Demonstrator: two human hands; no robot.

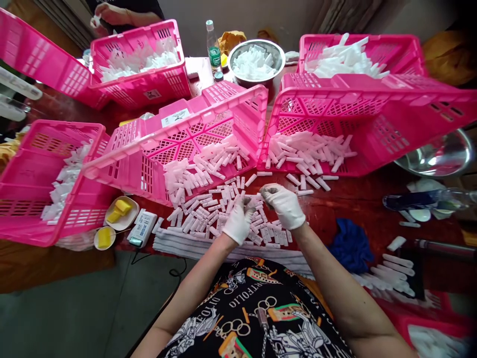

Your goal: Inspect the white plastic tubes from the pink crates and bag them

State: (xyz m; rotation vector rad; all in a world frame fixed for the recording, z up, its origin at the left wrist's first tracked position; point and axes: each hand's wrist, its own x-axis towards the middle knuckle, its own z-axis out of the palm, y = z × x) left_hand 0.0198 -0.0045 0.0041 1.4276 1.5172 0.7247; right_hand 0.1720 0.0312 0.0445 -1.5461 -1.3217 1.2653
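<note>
My left hand (238, 219) and my right hand (283, 204) wear white gloves and hover close together above a heap of small white plastic pieces (208, 211) on the dark red table (350, 199). Each hand has its fingers pinched together; what they hold is too small to make out. Two pink crates lie tipped on their sides just beyond the hands, the left crate (186, 139) and the right crate (372, 114), both spilling white pieces toward me. A striped cloth (186, 243) lies under the heap at the table's near edge.
More pink crates (141, 59) with white pieces stand at the back and left. A metal bowl (257, 62) of pieces and a bottle (213, 47) stand at the back. Another person's hands (112, 15) work far left. A blue cloth (348, 246) lies right.
</note>
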